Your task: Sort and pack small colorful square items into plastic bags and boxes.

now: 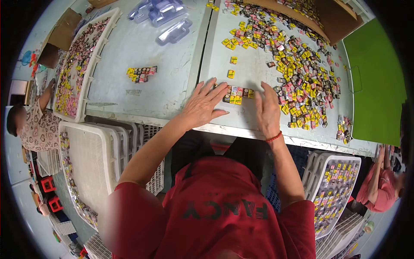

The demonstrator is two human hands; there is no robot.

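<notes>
Yellow, pink and dark brown in a small block of packs (236, 94), lying on the pale bench (159, 101) near its front edge, between both hands. Set in close rows, with the nearer row shorter and stepped in at the right end. At the block's left end, fingers spread and fingertips reaching over it, the left hand (200, 101). At the other end, just beside the last yellow pack, the right hand (269, 110), thumb apart from fingers; cannot tell about contact there. Grip apart on both sides, clamped on nothing, more like two loose walls around the block.

Judging from this, probably busy squaring up the rows, with the set not yet complete. Similar in make-up to the cluster (141, 74) farther left, likewise uneven at its edges.

Next, seems to call for light, level pressure from both ends, enough to close gaps without buckling the rows, then for filling out the short row. Handy for that: two single yellow packs (233, 60) beyond the block and, to the right, a loose pile (304, 86) of mixed colours. Best to press clear of the pile, to avoid sweeping in strays.
</notes>
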